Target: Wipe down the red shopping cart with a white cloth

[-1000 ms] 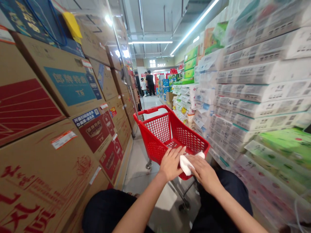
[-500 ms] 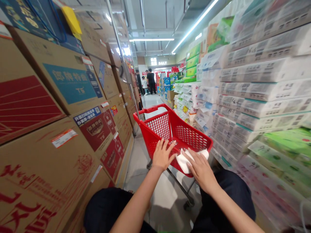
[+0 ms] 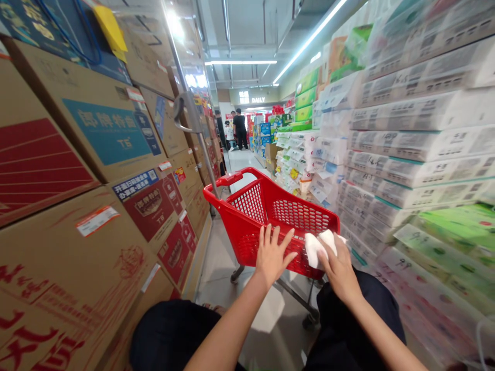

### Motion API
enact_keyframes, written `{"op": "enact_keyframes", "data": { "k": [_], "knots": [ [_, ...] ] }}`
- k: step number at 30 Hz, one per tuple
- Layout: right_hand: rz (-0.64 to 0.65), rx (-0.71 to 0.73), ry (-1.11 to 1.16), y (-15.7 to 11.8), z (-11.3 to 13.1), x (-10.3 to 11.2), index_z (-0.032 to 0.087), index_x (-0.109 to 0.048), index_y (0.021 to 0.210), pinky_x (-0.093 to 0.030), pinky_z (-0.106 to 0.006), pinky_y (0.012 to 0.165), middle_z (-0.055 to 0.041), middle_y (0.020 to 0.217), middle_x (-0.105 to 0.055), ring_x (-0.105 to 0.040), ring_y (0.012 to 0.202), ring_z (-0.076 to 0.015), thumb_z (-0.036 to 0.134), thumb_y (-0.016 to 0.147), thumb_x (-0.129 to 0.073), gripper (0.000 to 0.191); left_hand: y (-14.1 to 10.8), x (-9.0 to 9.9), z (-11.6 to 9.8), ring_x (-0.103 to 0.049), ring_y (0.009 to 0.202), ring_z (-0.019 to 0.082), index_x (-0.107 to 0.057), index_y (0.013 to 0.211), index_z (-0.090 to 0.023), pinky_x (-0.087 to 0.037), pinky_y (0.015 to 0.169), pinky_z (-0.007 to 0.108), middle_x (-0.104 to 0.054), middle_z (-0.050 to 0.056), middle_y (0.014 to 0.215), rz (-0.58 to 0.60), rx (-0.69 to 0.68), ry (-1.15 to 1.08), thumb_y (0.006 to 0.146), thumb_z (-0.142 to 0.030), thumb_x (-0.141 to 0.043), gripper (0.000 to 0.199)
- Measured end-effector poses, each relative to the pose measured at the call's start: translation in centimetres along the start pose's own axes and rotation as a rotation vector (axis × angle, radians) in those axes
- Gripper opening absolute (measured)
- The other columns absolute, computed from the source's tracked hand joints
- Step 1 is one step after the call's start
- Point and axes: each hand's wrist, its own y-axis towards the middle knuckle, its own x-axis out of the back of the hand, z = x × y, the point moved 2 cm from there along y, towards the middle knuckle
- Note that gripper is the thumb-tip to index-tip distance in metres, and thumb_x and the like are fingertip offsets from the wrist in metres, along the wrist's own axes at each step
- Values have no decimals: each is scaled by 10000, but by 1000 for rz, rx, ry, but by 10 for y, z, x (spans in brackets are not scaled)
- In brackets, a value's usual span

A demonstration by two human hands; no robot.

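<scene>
Head camera view: the right hand (image 3: 341, 270) has the white cloth (image 3: 317, 251) gripped between thumb and fingers, bunched so that folds stand out past the fingertips on both sides. The cloth lies at the upper edge of the red shopping cart (image 3: 247, 242), by the corner of the basket nearest the right knee. Left of that grip, and apart from it, the left hand (image 3: 270, 257) is empty, its fingers spread wide in front of the cart's near side wall; whether its fingertips actually press on the plastic is hard to tell from this angle.

Beyond both hands, the basket's inside is open to view, with its perforated walls. The cart's handle (image 3: 231, 179) is ahead and to the left of the left hand. Below the right-hand grip, a caster (image 3: 310, 319) stands on the pale floor (image 3: 266, 330), close to the dark-trousered right leg (image 3: 359, 309).

Well to the left of the left hand, stacked cardboard cartons (image 3: 96, 247) form a wall, with a metal pole (image 3: 193, 116) near the handle. To the right of the cloth rise white plastic-wrapped packs (image 3: 410, 147), with green packs (image 3: 460, 232) lower down. Far ahead of the grip, people (image 3: 238, 129) stand in the aisle.
</scene>
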Motion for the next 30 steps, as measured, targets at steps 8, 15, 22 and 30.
{"op": "enact_keyframes", "data": {
  "k": [8, 15, 22, 30],
  "knots": [
    [89, 243, -84, 8, 49, 7, 275, -156, 1638, -325, -543, 1207, -97, 1641, -340, -332, 1500, -291, 261, 1030, -397, 654, -1, -1, -18, -204, 1535, 381, -221, 1614, -358, -131, 1235, 676, -414, 89, 1581, 35, -33, 9, 952, -578, -561, 776],
    [126, 108, -132, 14, -18, 22, 338, -317, 1592, -321, -571, 1201, -18, 1561, -479, -374, 1476, -309, 419, 1026, -436, 584, 1, 8, 17, -184, 1549, 344, -290, 1583, -406, -99, 1256, 658, -303, -3, 1660, 50, -50, 0, 985, -434, -545, 651],
    [9, 74, -129, 16, -4, 7, 261, -269, 1612, -304, -568, 1205, -78, 1642, -341, -327, 1495, -323, 382, 1030, -424, 615, 3, 1, 14, -110, 1530, 459, -467, 1501, -373, -156, 1220, 723, -295, 20, 1651, -7, 37, 6, 942, -457, -605, 582],
    [85, 226, -162, 38, 55, -11, 239, -186, 1634, -281, -567, 1204, -102, 1661, -287, -261, 1524, -327, 358, 1032, -429, 660, 10, 7, 8, -318, 1448, 451, -446, 1515, -345, -195, 1212, 694, -413, 60, 1581, -4, 14, 67, 914, -444, -643, 641]
  ]
}}
